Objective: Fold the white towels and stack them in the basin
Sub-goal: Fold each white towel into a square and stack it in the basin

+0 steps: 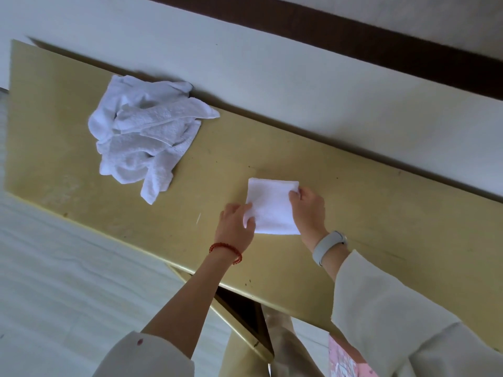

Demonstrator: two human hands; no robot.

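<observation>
Folded towel (272, 206) is lying on the worktop (353, 202) between both hands, roughly square, no clear long axis: left hand (237, 227) is pinching its near-left corner, right hand (309, 206) is gripping its far-right edge. Unfolded towel pile (144, 137) is sitting well apart, far-left, nearer the left hand. Basin out of view; no writing readable.

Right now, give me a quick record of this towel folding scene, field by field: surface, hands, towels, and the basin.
surface: yellow table set against a pale wall
folded towel: small white rectangle lying flat on the table
left hand: grips the towel's near left corner
right hand: pinches its right edge
unfolded towels: crumpled white pile at the table's far left, apart from the hands
basin: not in view
</observation>
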